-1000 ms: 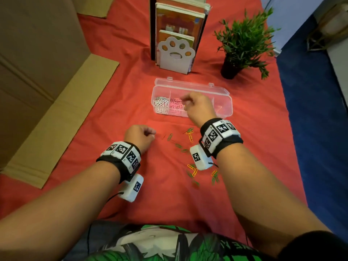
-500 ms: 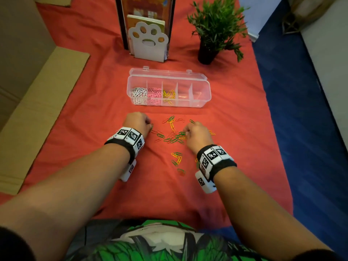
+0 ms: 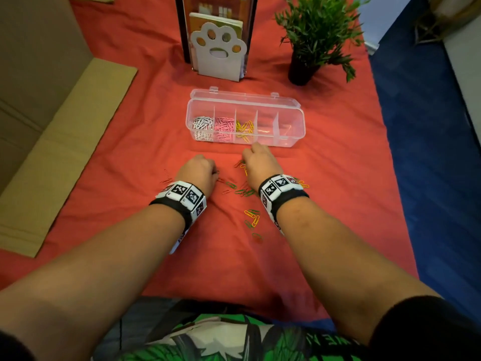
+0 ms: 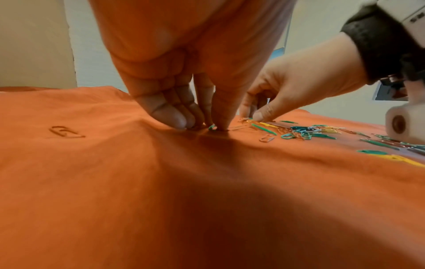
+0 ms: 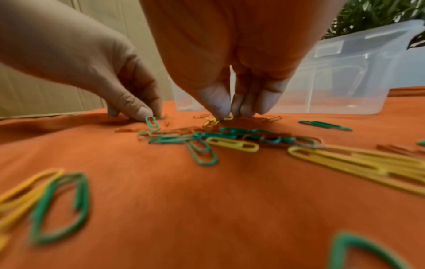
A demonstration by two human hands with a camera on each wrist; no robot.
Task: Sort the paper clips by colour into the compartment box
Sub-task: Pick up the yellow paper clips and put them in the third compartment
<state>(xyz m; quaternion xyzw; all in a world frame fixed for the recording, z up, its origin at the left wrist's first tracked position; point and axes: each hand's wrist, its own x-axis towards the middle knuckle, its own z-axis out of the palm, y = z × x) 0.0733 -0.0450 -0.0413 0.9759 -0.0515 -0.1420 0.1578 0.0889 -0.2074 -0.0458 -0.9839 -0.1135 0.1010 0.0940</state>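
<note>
Left hand (image 4: pixel 190 76) fingertips pinched on green wire clip (image 4: pixel 212 126) against soft red cloth (image 3: pixel 117 165). Right hand (image 5: pixel 232 72) pinching yellow clip (image 5: pixel 210 122) in loose clip pile (image 3: pixel 246 191) mid-tabletop. Clear plastic box (image 3: pixel 289 138), five compartments, towards far edge: silver, pink, yellow clips in left three.

Right hand (image 3: pixel 261 162) forward, nearer box (image 3: pixel 291 142)

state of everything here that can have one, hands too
box: lid open, white, pink and yellow clips sorted in the left three compartments
loose clips: scattered on the cloth, unsorted
left hand: fingertips pinching a green clip on the cloth
right hand: fingertips pinching a yellow clip on the cloth
</note>
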